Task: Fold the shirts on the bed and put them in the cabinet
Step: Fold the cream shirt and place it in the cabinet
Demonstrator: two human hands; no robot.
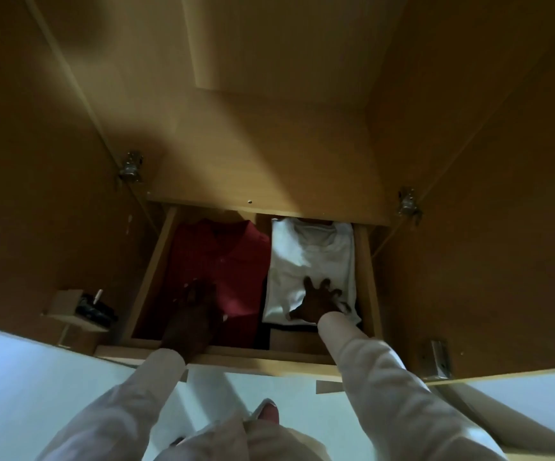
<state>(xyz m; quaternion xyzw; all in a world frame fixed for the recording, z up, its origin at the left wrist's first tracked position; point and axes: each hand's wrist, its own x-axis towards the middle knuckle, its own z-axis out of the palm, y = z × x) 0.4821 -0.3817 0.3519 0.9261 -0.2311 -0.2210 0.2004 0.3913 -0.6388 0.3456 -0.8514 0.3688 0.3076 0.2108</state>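
1. Wooden ledge [66, 306], far left inside the cabinet [269, 134]: a dark object [95, 307] lies on it; what it is cannot be told.
2. Metal hinge [130, 170], on the cabinet's left side, above the drawer.
3. Drawer [148, 281], pulled out toward you at the cabinet's base; both shirts lie inside it, side by side.
4. Red shirt [232, 254], folded, in the left half of the drawer.
5. Your left hand [196, 296], resting on the near part of the red shirt. It is dark and blurred, so you cannot tell whether the fingers lie flat or curl into the cloth.
6. White shirt [316, 254], folded, in the right half, just beside the red one.
7. Your right hand [322, 302], fingers spread wide and laid flat on the near end of the white shirt, holding nothing.
8. Second hinge [408, 202], on the right side.
9. Metal bracket [439, 359], lower right, on the door's inner face.
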